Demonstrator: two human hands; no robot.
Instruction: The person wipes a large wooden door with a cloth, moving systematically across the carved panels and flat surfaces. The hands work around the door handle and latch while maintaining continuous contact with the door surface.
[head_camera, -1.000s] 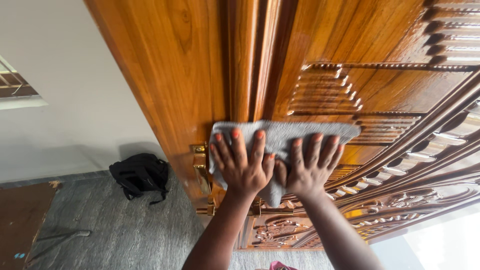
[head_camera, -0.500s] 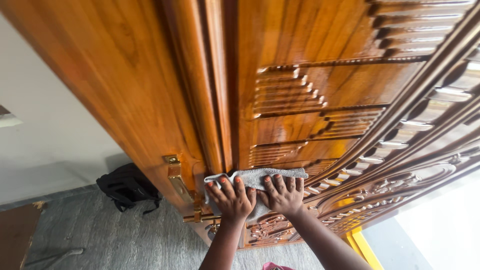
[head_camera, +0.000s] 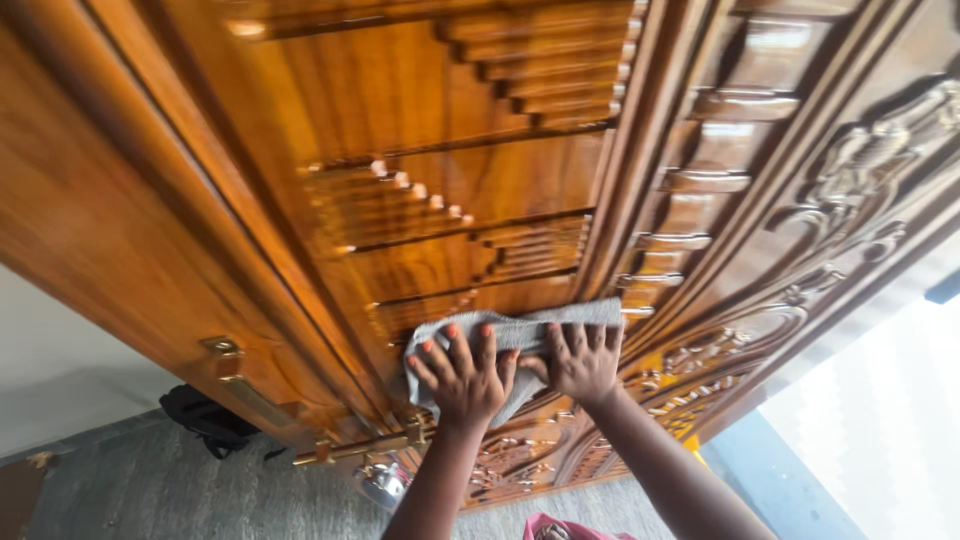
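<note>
Where the grey stone floor (head_camera: 150, 490) meets the pale wall at far left, a black fabric backpack (head_camera: 205, 420) lies slumped, partly hidden behind the door edge. Right of it, a brass lock plate with a long brass lever handle (head_camera: 350, 448) sits on the edge of the glossy carved wooden door (head_camera: 420, 120); a rounded metal knob shows just below the handle, blurred.

Next, left hand (head_camera: 460, 375): palm flat, fingers spread, nails painted orange-red, pressing the grey folded microfibre cloth (head_camera: 520, 335) against the door. Grip is released, not clenched; the cloth is pinned under the palm rather than pinched.

Cloth position: flat on the door face, low on the stepped carved panel, just above the band of floral carving, its lower corner hanging between the two wrists.

Right hand (head_camera: 582, 360): just beside the left, thumbs nearly touching, likewise flat and spread on the cloth's right half, fingertips reaching its upper edge. Open palm, no closed hold.

Further right, ribbed mouldings and scrolled relief (head_camera: 860, 160) run diagonally. Bright white floor (head_camera: 880, 440) at lower right. Pink fabric (head_camera: 560, 528) at bottom edge, kind unclear.
</note>
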